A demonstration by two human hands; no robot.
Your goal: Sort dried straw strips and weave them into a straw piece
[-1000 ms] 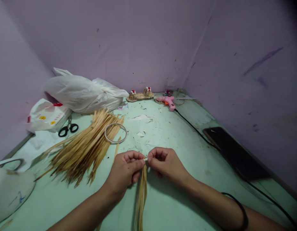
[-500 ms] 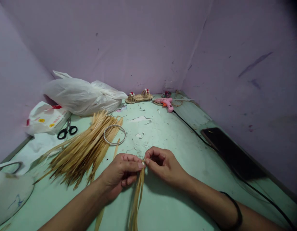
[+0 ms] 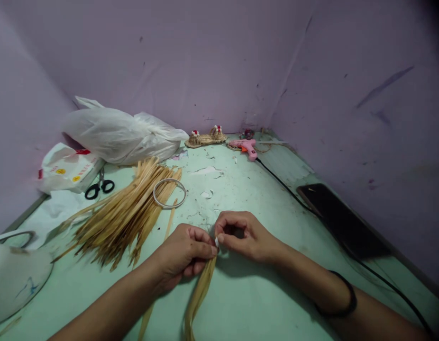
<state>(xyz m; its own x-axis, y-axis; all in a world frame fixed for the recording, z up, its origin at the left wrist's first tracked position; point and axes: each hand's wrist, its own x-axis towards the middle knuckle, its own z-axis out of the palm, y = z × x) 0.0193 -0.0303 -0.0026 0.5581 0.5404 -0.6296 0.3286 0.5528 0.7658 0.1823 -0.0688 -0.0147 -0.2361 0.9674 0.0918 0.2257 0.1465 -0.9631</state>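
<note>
My left hand (image 3: 186,255) pinches a long, flat dried leaf strip (image 3: 198,298) near its upper end. The rest of the strip hangs down to the bottom edge of the view. Touching the left fingertips, my right hand (image 3: 246,239) has thumb and forefinger closed on the strip's tip, mostly hidden by the fingers. A small white bit (image 3: 216,241) shows between the two hands; I cannot tell what it is. Left of my hands lies a bundle of dried leaf strips (image 3: 130,215), with a thin pale ring (image 3: 169,206) resting over its right side.
Black-handled scissors (image 3: 99,188), a white box (image 3: 72,170) and a white plastic bag (image 3: 123,135) lie at left. At the back are a woven ornament (image 3: 205,139) and a pink glue gun (image 3: 245,148); its black cable runs along the right over a phone (image 3: 342,220).
The hanging strip has turned and swung, now looking like one broad band where separate strands showed. My fingers have shifted slightly right at the tip. The whole view has tilted a little.
</note>
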